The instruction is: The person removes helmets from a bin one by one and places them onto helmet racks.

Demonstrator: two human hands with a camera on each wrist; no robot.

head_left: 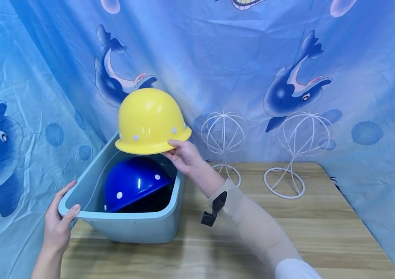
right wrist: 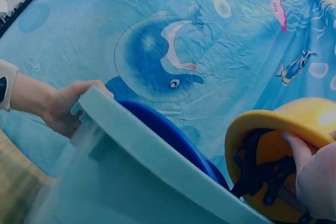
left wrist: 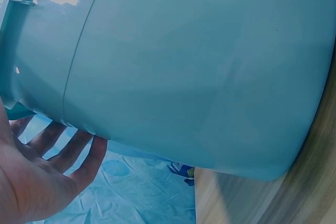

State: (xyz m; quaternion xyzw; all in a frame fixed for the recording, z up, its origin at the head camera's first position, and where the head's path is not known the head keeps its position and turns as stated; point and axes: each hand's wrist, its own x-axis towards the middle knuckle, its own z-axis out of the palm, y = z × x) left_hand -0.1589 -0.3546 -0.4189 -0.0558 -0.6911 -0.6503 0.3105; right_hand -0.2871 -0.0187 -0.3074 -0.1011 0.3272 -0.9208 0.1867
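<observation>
My right hand [head_left: 182, 155] pinches the brim of a yellow hard hat [head_left: 152, 120], thumb on top, and holds it above the right side of a light blue plastic bin [head_left: 131, 226]. Dark straps [right wrist: 262, 169] show inside the hat in the right wrist view. A blue hard hat [head_left: 132, 182] lies tilted in the bin, its dark underside partly visible. My left hand [head_left: 57, 221] grips the bin's near left corner, thumb over the rim and fingers along the outside. In the left wrist view the left hand's fingers [left wrist: 68, 150] lie against the bin's outer wall.
Two white wire stands with round cage tops, a left one [head_left: 223, 143] and a right one [head_left: 293, 155], stand on the wooden table [head_left: 239, 240] right of the bin. A blue curtain [head_left: 211, 58] printed with dolphins hangs behind and at both sides.
</observation>
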